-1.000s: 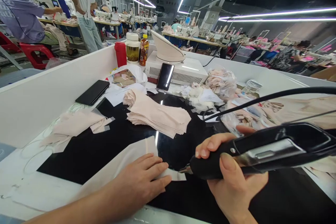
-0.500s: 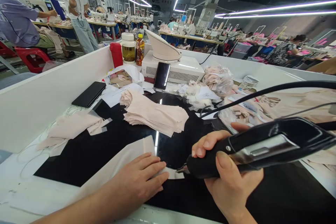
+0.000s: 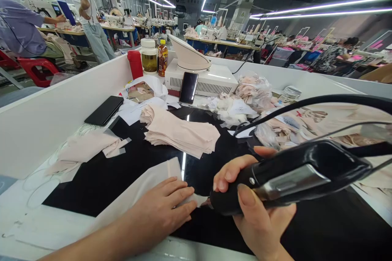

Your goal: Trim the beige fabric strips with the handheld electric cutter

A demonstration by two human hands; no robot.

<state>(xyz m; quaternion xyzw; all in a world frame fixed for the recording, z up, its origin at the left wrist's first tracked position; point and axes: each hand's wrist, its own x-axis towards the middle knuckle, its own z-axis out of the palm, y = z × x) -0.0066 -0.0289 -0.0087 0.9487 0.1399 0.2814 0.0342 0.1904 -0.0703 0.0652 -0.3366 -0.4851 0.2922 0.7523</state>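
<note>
My left hand (image 3: 167, 208) lies flat, fingers stretched out, on a pale piece of fabric (image 3: 147, 181) with a strip near its upper end. In my right hand (image 3: 260, 212) is a black corded handheld power tool (image 3: 290, 175) with a metal side lever; my fingers are wrapped round its body. Its narrow tip touches or sits just over the fabric's small end, right beside my left fingertips. The exact contact is hard to make out. Beyond my hands a stack of pale pink fabric pieces (image 3: 182, 130) rests on the black work surface (image 3: 128, 161).
At left are a black phone-like case (image 3: 104, 110) and loose pink fabric (image 3: 82, 149). A phone (image 3: 188, 87) leans on a white machine box (image 3: 214, 79) near a red cup (image 3: 135, 64), jar and bottle. Bagged scraps (image 3: 252, 89) lie right. The tool's cable (image 3: 321, 98) arcs overhead.
My right hand and the tool have moved left, bringing the tip closer to my left fingers. The fabric's small end shows less. My left hand has stayed put.
</note>
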